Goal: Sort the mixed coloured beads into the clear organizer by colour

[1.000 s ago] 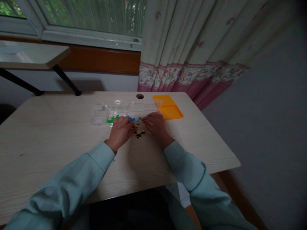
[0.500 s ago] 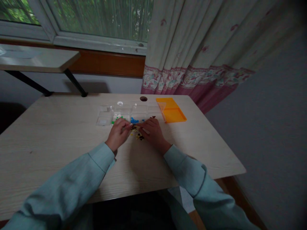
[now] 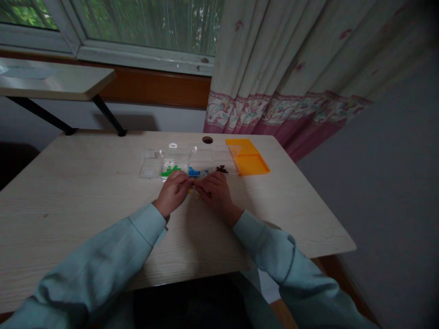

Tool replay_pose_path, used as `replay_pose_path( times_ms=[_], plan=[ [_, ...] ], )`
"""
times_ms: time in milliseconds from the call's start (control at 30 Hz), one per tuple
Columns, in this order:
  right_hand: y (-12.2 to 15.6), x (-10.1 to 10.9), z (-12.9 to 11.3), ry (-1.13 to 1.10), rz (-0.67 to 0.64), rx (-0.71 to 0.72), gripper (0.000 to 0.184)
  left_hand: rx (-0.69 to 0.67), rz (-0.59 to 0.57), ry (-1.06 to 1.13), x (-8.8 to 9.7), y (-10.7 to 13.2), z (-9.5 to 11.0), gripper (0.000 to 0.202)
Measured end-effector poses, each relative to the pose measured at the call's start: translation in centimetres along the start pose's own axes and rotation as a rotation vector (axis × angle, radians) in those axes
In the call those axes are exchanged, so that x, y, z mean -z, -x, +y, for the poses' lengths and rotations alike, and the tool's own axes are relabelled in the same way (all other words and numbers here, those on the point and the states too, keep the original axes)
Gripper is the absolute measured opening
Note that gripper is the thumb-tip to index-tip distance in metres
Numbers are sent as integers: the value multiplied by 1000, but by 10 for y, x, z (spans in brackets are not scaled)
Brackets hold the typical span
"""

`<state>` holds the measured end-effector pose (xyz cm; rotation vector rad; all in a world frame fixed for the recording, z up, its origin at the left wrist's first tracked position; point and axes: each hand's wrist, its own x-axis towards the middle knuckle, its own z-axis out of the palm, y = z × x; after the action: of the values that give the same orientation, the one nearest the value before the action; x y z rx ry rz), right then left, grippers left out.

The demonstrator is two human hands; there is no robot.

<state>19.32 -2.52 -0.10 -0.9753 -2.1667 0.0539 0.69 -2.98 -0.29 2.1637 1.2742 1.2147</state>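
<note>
My left hand (image 3: 174,191) and my right hand (image 3: 216,193) meet fingertip to fingertip at the front edge of a clear plastic compartment box (image 3: 147,172). Both are closed in a pinch; whatever sits between the fingers is too small and dark to make out. Small yellow pieces (image 3: 198,196) lie on the table under and between the hands, partly covered by the right one. Inside the box, green pieces (image 3: 170,170), blue pieces (image 3: 194,172) and dark brown pieces (image 3: 221,169) fill separate compartments.
An orange tray (image 3: 252,163) lies at the box's right end, partly under its clear edge. Behind the box is a round cable hole (image 3: 207,140) in the wooden table (image 3: 85,205). A raised shelf (image 3: 58,82) stands at the back left; a curtain (image 3: 247,109) hangs behind.
The fingertips have drawn closer together. Dark pieces seen among the yellow ones on the table are now out of sight, and more of the brown and green pieces shows. The view has shifted slightly.
</note>
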Motion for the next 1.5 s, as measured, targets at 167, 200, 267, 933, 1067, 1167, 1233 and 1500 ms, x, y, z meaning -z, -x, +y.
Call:
replay_pose_path(
  times_ms=[167, 200, 267, 933, 1067, 1167, 1233, 1500],
  plan=[
    [-3, 2, 2, 38, -9, 37, 23, -26, 8, -35, -1, -1, -3, 31],
    [-4, 4, 5, 51, 0, 38, 23, -25, 17, -53, 0, -1, -4, 31],
    [-6, 9, 13, 73, 40, 3, 23, -15, 41, -88, 4, -2, -5, 30],
    [4, 26, 87, 244, 131, -306, 23, -92, -51, -224, 15, 6, -16, 21],
    [4, 29, 89, 233, 146, -306, 28, -84, -47, -211, 16, 6, -15, 21],
    [4, 31, 88, 173, 178, -317, 31, -80, -35, -228, 16, 7, -16, 23],
    [3, 32, 84, 129, 197, -324, 33, -84, -46, -271, 17, 7, -17, 23],
    [-4, 28, 53, 9, 150, -279, 32, -91, -153, -462, 18, 6, -13, 25]
  ],
)
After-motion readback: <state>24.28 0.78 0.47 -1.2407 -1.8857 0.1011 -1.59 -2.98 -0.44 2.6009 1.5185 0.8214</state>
